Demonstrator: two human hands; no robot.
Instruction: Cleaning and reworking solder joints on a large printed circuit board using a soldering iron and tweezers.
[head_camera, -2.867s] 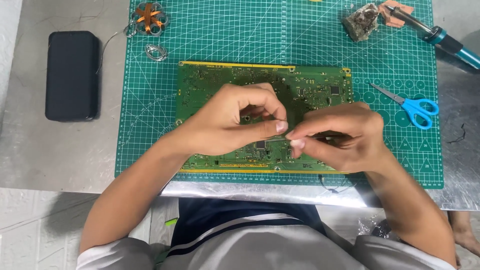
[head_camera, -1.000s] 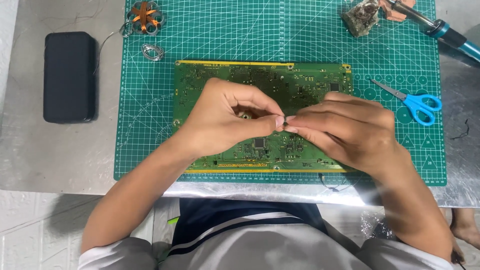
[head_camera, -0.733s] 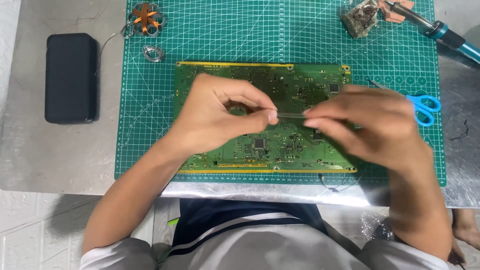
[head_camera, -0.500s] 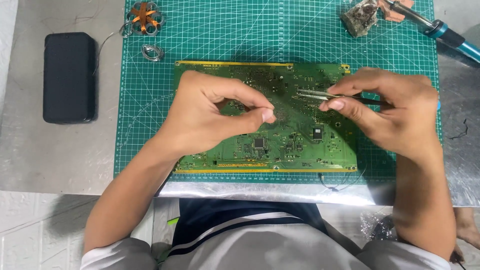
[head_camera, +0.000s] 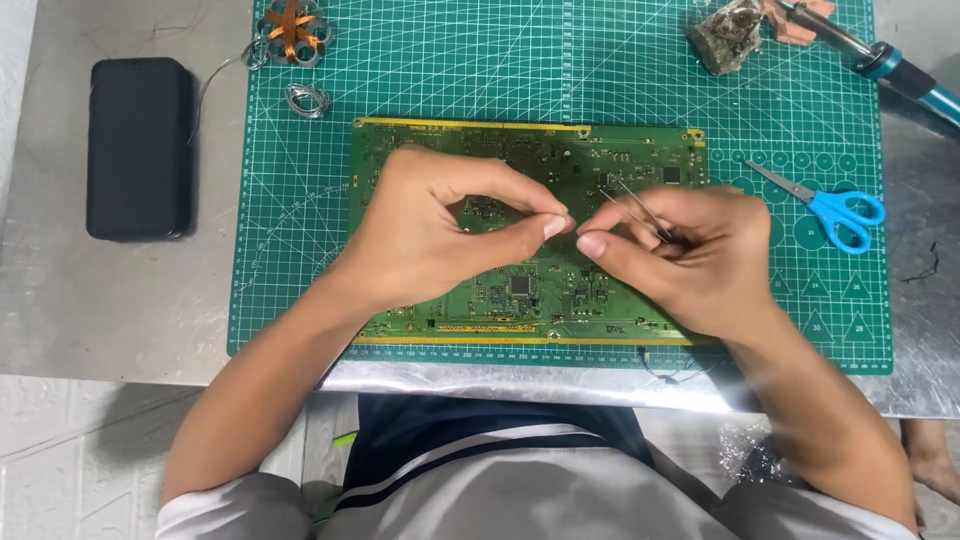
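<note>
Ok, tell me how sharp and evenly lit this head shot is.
Head view: light is soft and even; the circuit board and cutting mat are crisp. The metal table shows a dull sheen, no harsh glare. The right hand with tweezers is slightly motion-soft.

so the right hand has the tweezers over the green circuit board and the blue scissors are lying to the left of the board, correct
Not quite. The head view shows the blue scissors lying to the right of the green circuit board, on the cutting mat, not to its left. The rest stands: the right hand has the tweezers over the board.
</note>
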